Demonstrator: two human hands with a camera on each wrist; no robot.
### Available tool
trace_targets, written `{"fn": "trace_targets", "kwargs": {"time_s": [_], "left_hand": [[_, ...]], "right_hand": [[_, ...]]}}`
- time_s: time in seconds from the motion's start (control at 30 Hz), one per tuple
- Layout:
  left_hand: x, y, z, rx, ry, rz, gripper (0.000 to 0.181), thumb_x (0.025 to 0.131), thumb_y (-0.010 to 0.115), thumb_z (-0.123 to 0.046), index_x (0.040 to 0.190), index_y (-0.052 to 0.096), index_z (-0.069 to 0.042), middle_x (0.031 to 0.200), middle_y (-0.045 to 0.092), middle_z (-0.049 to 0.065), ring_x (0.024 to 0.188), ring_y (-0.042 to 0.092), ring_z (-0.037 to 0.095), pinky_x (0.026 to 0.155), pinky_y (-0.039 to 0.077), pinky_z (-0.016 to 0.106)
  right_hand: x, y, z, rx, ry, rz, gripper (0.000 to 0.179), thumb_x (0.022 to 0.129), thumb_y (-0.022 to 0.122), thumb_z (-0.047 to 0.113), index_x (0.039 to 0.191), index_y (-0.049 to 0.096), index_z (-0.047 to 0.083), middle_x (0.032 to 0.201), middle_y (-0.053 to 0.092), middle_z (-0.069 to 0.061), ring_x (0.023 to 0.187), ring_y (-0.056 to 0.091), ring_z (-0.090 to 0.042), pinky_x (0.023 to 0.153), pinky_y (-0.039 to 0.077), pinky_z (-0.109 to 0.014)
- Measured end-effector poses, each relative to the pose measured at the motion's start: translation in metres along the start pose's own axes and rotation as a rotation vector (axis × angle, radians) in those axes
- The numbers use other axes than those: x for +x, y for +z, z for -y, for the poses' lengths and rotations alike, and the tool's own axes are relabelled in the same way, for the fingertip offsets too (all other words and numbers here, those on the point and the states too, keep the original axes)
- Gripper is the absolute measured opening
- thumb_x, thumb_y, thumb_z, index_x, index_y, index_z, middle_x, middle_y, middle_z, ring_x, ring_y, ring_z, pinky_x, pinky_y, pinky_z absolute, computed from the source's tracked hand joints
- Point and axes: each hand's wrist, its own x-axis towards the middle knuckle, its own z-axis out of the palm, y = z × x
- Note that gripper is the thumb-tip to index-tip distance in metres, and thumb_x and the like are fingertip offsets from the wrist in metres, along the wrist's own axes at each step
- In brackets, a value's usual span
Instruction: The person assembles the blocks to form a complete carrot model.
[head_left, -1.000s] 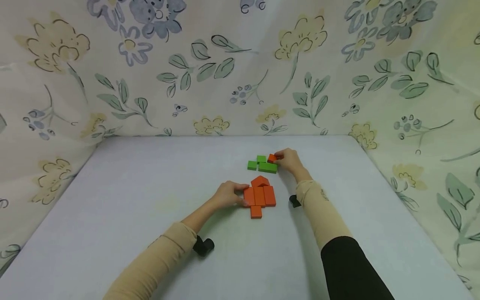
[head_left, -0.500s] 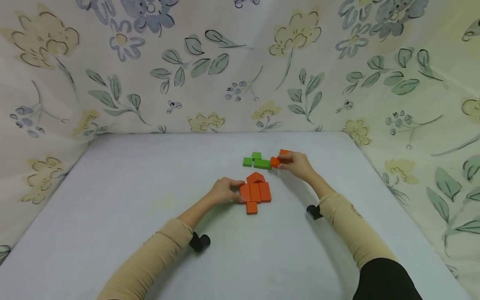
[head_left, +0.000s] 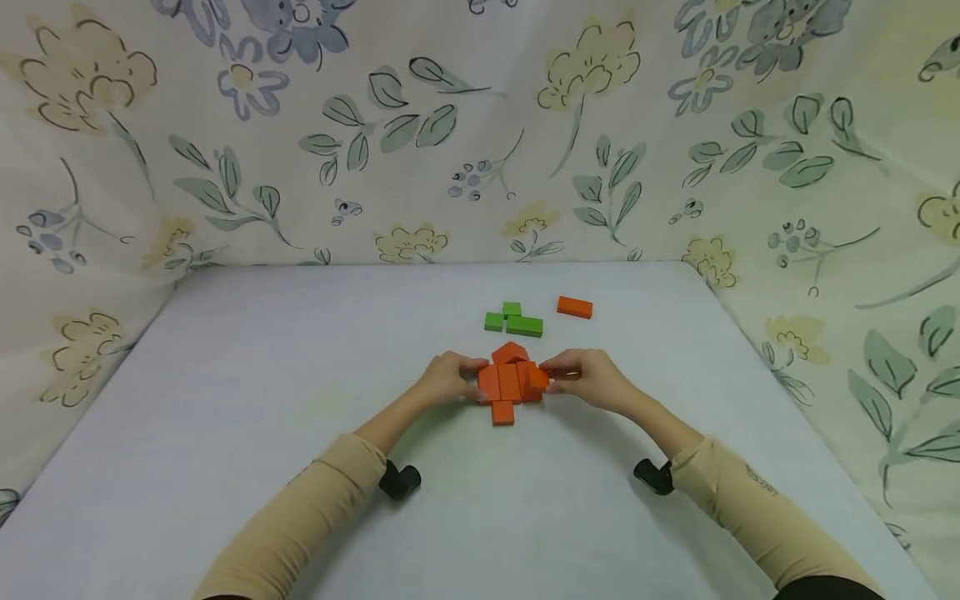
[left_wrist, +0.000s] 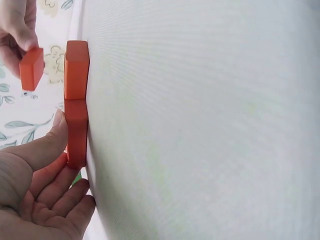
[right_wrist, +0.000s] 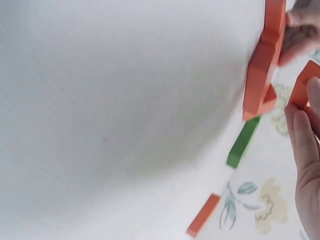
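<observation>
Held block [head_left: 538,377]: orange, raised off the surface [head_left: 315,358]; from the head it overlaps the right block [head_left: 522,385], yet both wrist views show it apart from the orange pieces below.
Right grip: the right hand [head_left: 596,381] pinches the held block from its right side, thumb on the near side and fingers on the far side.
Left grip: the left hand [head_left: 447,380] has thumb and forefinger about the left block [head_left: 488,383], pinching it, it seems, to steady it; the other fingers hang loose.
Nearer hand: the right, at the right end of the orange row; the left hand is at the opposite end, with the middle block [head_left: 508,382] between.
Long axes: the three row blocks lie flat, side by side, running near to far; the held block's long axis is hard to tell.
Row's ends: wedge block [head_left: 511,353] on the far side, small block [head_left: 502,413] on the near side.
Key relation: the held block is above the row's right end, so height and tilt seem to matter more than reach.
Farther off: long green block [head_left: 524,327] beyond the wedge block; orange bar [head_left: 575,307] far right, running left to right.
</observation>
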Motion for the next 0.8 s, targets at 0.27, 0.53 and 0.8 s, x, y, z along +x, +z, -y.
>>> {"fn": "trace_targets", "kwargs": {"time_s": [0.27, 0.53, 0.8], "left_hand": [[0.002, 0.000, 0.001, 0.005, -0.001, 0.001, 0.058, 0.077, 0.081, -0.008, 0.132, 0.061, -0.005, 0.132, 0.060, 0.013, 0.128, 0.049, 0.031, 0.107, 0.037, 0.045], [0.001, 0.000, -0.001, 0.002, -0.012, 0.000, 0.059, 0.077, 0.081, -0.008, 0.132, 0.060, -0.005, 0.134, 0.058, 0.014, 0.130, 0.047, 0.032, 0.108, 0.035, 0.046], [0.002, -0.001, 0.001, 0.005, -0.013, 0.004, 0.060, 0.077, 0.082, -0.010, 0.132, 0.061, -0.006, 0.136, 0.057, 0.015, 0.132, 0.045, 0.032, 0.109, 0.035, 0.046]], "right_hand": [[-0.012, 0.016, 0.006, -0.005, -0.063, 0.119, 0.036, 0.081, 0.078, 0.006, 0.112, 0.069, -0.007, 0.104, 0.071, -0.013, 0.096, 0.066, -0.026, 0.083, 0.056, -0.032], [-0.011, 0.027, 0.008, -0.108, -0.103, 0.148, 0.032, 0.078, 0.080, 0.006, 0.106, 0.071, -0.007, 0.097, 0.071, -0.010, 0.085, 0.065, -0.019, 0.075, 0.056, -0.026], [-0.008, 0.034, 0.014, -0.198, -0.120, 0.089, 0.029, 0.075, 0.083, 0.008, 0.100, 0.074, -0.004, 0.087, 0.068, -0.004, 0.077, 0.060, -0.015, 0.065, 0.053, -0.020]]}}
